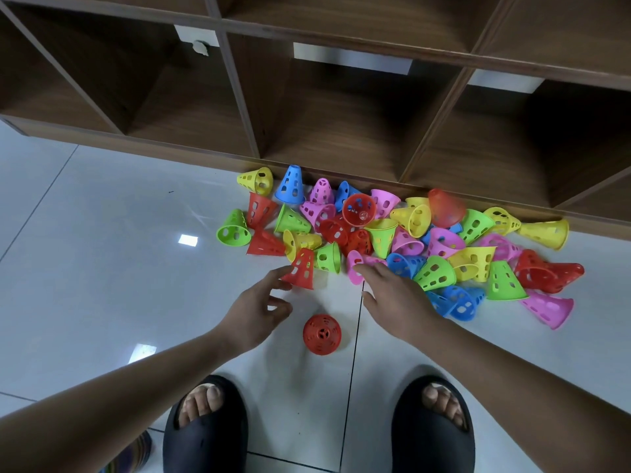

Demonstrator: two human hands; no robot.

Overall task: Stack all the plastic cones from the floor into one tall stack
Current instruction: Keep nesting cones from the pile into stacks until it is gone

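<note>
Fingers (275, 276) of your left hand (256, 308) spread loose beside a red cone (302, 269), and your right hand (396, 297) reaches straight-fingered at a pink cone (353, 261). Nothing is stacked yet; the whole pile (440, 240) waits.

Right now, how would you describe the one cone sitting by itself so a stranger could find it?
Below the wooden shelf, a heap of coloured cones lies on the white floor. Nearer the black sandals, a single red cone stands upright. It alone sits clear of the heap, touching nothing, seen from straight above as a round disc.
</note>
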